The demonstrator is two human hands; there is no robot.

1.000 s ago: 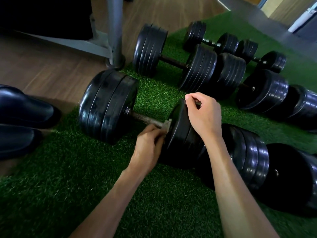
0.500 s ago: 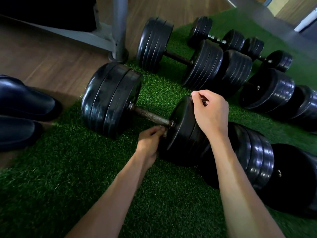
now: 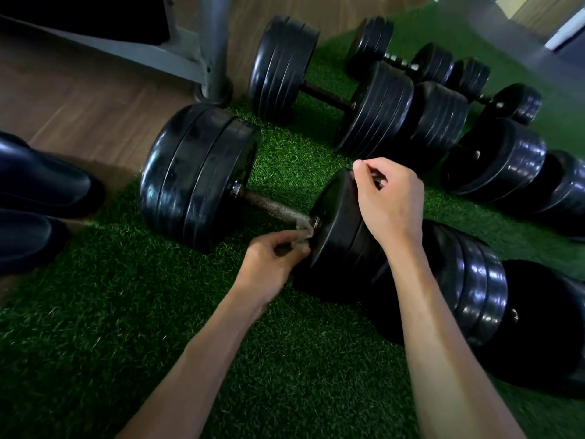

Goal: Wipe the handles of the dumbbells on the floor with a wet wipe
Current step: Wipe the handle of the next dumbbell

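Wipe (image 3: 302, 228) is pinched in left hand (image 3: 272, 264) at the handle's (image 3: 272, 208) right end, plate (image 3: 340, 229) gripped by right hand (image 3: 387, 204); wipe could be snagged on the collar nut.

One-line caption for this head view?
Left hand wipes dumbbell handle with wet wipe; right hand steadies plates.

The left hand (image 3: 272, 258) pinches a wet wipe (image 3: 302, 228) against the dumbbell handle (image 3: 272, 207). The right hand (image 3: 387, 201) grips its right plate stack (image 3: 338, 236).
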